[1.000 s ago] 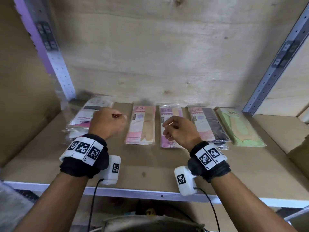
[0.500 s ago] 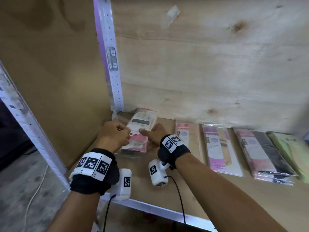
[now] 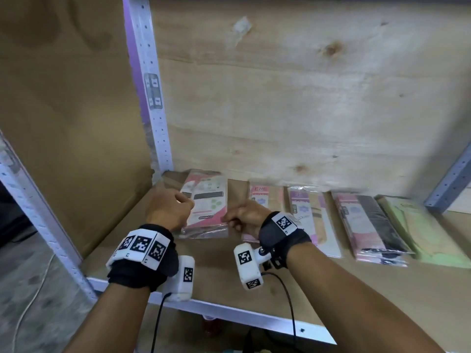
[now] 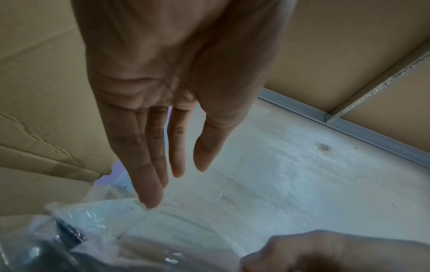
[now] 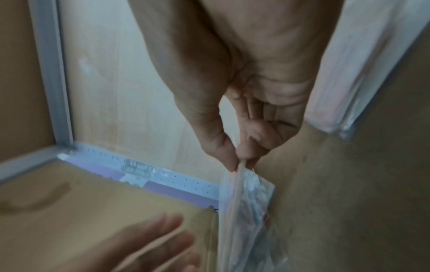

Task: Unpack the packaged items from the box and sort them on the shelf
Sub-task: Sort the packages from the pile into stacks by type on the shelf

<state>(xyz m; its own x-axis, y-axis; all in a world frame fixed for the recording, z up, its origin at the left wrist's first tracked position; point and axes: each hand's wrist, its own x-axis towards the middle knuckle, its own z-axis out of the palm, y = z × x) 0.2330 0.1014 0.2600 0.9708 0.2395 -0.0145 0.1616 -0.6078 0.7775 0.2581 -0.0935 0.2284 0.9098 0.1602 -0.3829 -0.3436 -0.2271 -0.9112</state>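
Sorting looks well along: five piles of packets lie in a row on the shelf (image 3: 331,289), and both hands work the leftmost pile (image 3: 206,207) by the left upright (image 3: 153,103). Right hand (image 3: 246,217) pinches the top packet's plastic edge between thumb and fingers; left hand (image 3: 169,210) has fingers straight, touching the packet's left side. The box isn't in view, so what remains is unclear. Half a second ago the right hand lay over the pile; now it is pulled to its near right corner.

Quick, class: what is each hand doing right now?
Left hand: open, fingers straight, holding nothing.
Right hand: pinching the clear plastic pink-and-white packet.
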